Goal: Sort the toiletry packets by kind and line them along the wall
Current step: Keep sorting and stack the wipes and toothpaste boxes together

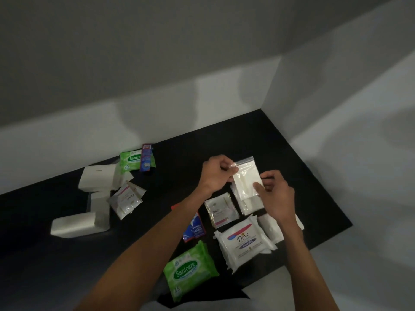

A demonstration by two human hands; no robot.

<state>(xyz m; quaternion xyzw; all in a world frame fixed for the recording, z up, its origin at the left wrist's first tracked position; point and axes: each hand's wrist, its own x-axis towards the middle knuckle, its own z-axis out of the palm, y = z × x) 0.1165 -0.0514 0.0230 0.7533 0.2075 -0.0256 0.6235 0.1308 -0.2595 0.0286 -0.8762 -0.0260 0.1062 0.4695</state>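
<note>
You hold the clear bag (pixel 246 178) up in both hands. Your left hand (pixel 216 174) pinches its top corner. Your right hand (pixel 278 195) pinches its bottom corner, thumb on the front. The bag hangs just over the black table (pixel 280 142). Its long side points toward the back wall (pixel 202 102), a little tilted. The wall is straight ahead of the bag and well apart from it. More bags like it (pixel 249 206) lie just under it, farther from the wall. Your left hand is nearer the wall, so it should probably lead the bag there.
</note>
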